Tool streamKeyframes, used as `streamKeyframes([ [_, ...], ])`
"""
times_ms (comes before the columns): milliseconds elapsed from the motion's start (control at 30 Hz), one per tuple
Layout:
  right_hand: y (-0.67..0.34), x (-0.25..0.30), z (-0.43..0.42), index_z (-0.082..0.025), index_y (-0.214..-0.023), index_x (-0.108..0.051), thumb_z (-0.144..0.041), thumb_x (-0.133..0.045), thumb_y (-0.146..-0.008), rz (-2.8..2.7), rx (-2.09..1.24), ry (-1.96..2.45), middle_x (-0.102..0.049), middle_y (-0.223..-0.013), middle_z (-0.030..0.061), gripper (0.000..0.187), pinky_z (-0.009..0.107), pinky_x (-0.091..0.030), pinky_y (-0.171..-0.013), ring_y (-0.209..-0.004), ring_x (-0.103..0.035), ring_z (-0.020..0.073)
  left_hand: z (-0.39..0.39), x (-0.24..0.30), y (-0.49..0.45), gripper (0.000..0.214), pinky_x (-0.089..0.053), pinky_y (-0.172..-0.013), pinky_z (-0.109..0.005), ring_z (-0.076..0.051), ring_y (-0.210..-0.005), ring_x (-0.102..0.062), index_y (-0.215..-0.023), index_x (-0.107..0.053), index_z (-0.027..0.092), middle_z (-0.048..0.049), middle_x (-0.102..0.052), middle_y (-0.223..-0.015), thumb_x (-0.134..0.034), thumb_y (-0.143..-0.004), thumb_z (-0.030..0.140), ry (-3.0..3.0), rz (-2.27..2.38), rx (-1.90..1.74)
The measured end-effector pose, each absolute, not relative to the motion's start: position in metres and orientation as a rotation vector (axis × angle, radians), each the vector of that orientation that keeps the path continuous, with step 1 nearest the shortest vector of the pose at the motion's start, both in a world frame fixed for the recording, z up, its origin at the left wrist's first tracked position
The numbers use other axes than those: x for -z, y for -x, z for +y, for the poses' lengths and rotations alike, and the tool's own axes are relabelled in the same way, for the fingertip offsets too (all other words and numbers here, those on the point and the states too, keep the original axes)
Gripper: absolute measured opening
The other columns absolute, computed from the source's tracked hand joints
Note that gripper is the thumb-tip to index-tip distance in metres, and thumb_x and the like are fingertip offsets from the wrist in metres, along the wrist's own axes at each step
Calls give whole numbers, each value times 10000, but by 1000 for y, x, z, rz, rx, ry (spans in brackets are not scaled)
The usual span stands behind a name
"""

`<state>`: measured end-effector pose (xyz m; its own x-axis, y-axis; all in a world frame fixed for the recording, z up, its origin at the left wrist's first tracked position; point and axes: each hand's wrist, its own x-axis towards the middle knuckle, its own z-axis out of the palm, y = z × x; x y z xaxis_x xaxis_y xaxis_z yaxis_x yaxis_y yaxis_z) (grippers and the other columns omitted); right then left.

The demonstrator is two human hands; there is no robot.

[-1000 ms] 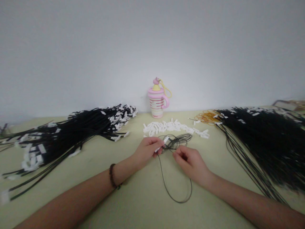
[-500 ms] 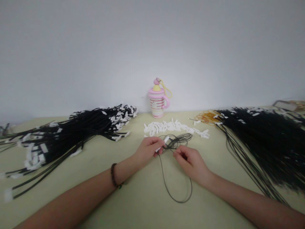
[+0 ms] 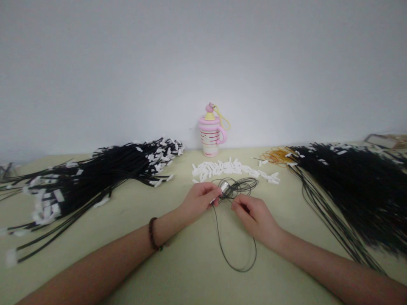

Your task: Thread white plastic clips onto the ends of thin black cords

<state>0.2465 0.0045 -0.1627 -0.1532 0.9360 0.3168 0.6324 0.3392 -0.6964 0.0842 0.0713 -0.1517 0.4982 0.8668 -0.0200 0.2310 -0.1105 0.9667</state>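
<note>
Between thumb and fingers, my left hand pinches a small white connector, whose upper end sticks out past the fingertips. Just to the right, my right hand is closed in a pinch on a thin dark wire. Below the hands the wire hangs in a wide loop over the table. Behind the fingertips lies a coil of the same dark wire. Whether the wire end enters the connector is too small to tell.
Beyond the coil is a row of loose white connectors. A pink-lidded mug stands against the wall. Bundles of black cables with white ends lie at left and right. A tangle of orange wire touches the right bundle.
The white connector has tilted slightly and shifted a little right in my left fingers. My right hand has hardly moved.
</note>
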Motion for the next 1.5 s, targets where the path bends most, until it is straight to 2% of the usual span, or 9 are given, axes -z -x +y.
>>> streamKeyframes([
  [433, -246, 164, 2, -129, -657, -496, -196, -377, -815, -1971, -441, 1342, -471, -604, -10, 209, 161, -269, -543, -568, -404, 54, 51, 149, -92, 275, -303, -476, -170, -65, -481, -407, -620, -511, 131, 17, -505, -522, -478, -755, 368, -1752, 945, -725],
  [733, -248, 164, 1, -127, -641, -471, -185, -385, -808, -1971, -452, 1321, -472, -618, -5, 197, 159, -281, -552, -585, -408, 57, 48, 149, -93, 272, -281, -445, -168, -61, -457, -390, -621, -513, 133, 24, -485, -504, -479, -752, 369, -1803, 932, -694],
  [933, -248, 163, 3, -128, -680, -518, -230, -368, -831, -1966, -493, 1305, -476, -619, 0, 235, 167, -288, -557, -584, -409, 62, 49, 152, -92, 273, -279, -451, -167, -59, -469, -381, -650, -518, 128, 24, -484, -520, -464, -765, 369, -1809, 918, -691],
  [1167, -249, 164, 8, -120, -753, -580, -323, -427, -808, -1798, -785, 1254, -475, -590, -7, 260, 154, -314, -521, -548, -396, 54, 63, 147, -86, 267, -303, -485, -184, -66, -483, -392, -662, -514, 134, 26, -479, -526, -480, -755, 381, -1628, 884, -757],
  [1300, -252, 167, 10, -111, -860, -606, -357, -510, -755, -1612, -1048, 1206, -576, -704, 27, 284, 157, -366, -552, -597, -471, 59, 79, 130, -76, 219, -318, -524, -182, -65, -532, -396, -677, -529, 133, 29, -447, -541, -517, -739, 342, -1424, 803, -998],
  [1400, -255, 165, 13, -115, -833, -638, -335, -566, -715, -1579, -1147, 1089, -600, -792, 46, 260, 169, -394, -629, -682, -506, 67, 83, 110, -67, 183, -310, -526, -173, -53, -531, -372, -658, -530, 135, 33, -413, -541, -536, -738, 299, -1292, 646, -1058],
  [1500, -258, 159, 15, -129, -790, -658, -328, -612, -676, -1528, -1238, 1038, -596, -769, 37, 233, 176, -400, -651, -691, -509, 67, 75, 93, -58, 185, -329, -538, -181, -50, -497, -358, -622, -538, 141, 41, -361, -486, -550, -736, 286, -1234, 483, -917],
])
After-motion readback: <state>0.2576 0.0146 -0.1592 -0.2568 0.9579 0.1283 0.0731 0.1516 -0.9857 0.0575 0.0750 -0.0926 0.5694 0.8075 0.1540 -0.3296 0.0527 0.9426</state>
